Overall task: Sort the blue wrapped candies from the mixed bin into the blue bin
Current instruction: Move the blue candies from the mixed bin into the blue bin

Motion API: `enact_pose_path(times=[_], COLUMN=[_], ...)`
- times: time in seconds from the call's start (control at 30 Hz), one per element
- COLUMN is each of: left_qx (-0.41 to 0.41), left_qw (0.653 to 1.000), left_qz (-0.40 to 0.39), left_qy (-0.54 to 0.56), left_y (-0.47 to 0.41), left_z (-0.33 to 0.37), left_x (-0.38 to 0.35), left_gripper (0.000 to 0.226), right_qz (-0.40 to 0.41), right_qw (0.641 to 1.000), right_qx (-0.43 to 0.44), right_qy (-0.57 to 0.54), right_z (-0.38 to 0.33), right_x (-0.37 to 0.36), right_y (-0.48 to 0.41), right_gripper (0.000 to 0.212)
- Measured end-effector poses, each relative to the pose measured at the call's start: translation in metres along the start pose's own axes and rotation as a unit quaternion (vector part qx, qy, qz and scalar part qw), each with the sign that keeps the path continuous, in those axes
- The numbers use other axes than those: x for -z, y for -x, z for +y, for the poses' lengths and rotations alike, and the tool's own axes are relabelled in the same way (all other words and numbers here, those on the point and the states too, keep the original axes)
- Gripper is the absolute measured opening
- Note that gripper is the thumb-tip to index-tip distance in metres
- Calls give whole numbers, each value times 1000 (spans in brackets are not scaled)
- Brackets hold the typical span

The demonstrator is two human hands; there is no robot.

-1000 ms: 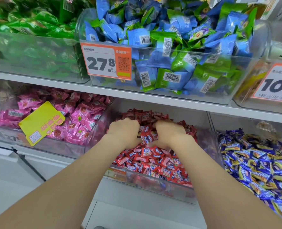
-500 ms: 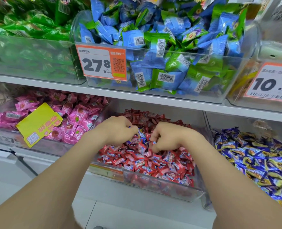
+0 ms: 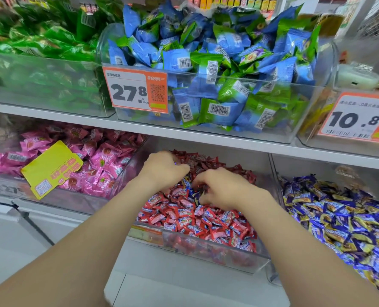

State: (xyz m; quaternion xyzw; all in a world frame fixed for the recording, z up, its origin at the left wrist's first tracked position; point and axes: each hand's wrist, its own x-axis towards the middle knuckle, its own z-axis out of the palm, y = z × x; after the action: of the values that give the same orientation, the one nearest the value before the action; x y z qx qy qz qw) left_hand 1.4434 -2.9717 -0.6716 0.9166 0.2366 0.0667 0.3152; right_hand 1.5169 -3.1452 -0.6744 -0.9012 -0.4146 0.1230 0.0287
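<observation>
The mixed bin is a clear tub on the lower shelf, full of red wrapped candies. A few blue wrapped candies show in the pile between my hands. My left hand is curled over the back of the pile, with a sliver of blue wrapper at its fingertips. My right hand lies knuckles up, its fingers bent down into the candies; what they hold is hidden. To the right stands the blue bin, heaped with blue and yellow wrapped candies.
A pink candy bin with a yellow tag sits to the left. The shelf edge overhangs the lower bins. Above it are a bin of green packets and a bin of blue and green packets with an orange price tag.
Both hands have pulled apart from a joined scoop and worked further back in the red pile. Blue wrappers now show between them.
</observation>
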Motion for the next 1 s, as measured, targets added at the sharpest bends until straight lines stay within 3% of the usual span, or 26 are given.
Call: enact_pose_path(times=[0.1, 0.27, 0.43, 0.6, 0.8, 0.9, 1.0], left_qx=[-21, -103, -111, -106, -102, -112, -100], left_qw=[1000, 987, 946, 936, 967, 990, 988], left_qz=[-6, 24, -31, -47, -59, -41, -63], left_qy=[-7, -123, -303, -334, -226, -78, 95], left_y=[-13, -21, -18, -11, 0, 20, 49], left_z=[-3, -10, -11, -2, 9, 19, 37], left_x=[-8, -21, -31, -36, -16, -3, 0], left_gripper=[22, 7, 40, 36, 51, 46, 44], right_qz=[-45, -20, 61, 126, 75, 33, 20], right_qw=[998, 999, 988, 972, 932, 896, 851], right_qx=[7, 1, -27, -49, -51, -58, -73], right_qy=[40, -32, -140, -190, -352, -439, -520], right_z=[-3, 2, 19, 25, 15, 10, 24], right_x=[-15, -16, 1, 12, 19, 31, 41], right_y=[-14, -15, -2, 20, 52, 86, 129], right_gripper=[45, 35, 33, 28, 21, 22, 25])
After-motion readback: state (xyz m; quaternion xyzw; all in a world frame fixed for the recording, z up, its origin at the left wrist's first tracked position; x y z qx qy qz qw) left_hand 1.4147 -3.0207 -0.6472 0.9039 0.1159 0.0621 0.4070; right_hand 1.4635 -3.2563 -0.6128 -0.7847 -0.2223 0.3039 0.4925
